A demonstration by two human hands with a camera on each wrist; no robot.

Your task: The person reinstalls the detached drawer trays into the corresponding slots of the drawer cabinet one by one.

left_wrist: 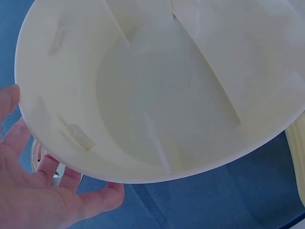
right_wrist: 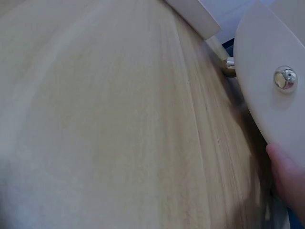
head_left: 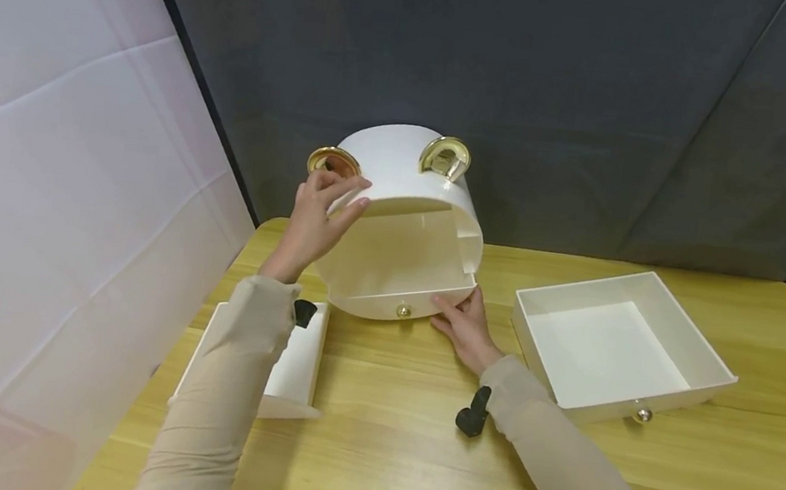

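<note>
on table, left hand (head_left: 314,216) grip pinches white organizer (head_left: 403,222) rim; right hand (head_left: 464,326) fingers spread, seemingly touching its base.

Head cam: high, looks down. Wrist cams: v. close; all share white organizer (head_left: 403,222).

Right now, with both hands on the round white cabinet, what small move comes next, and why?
Probably push the bottom drawer fully home. The right hand rests at its front while the left hand steadies the rim of the round white plastic cabinet; the square white drawer lies apart on the wooden table.
</note>
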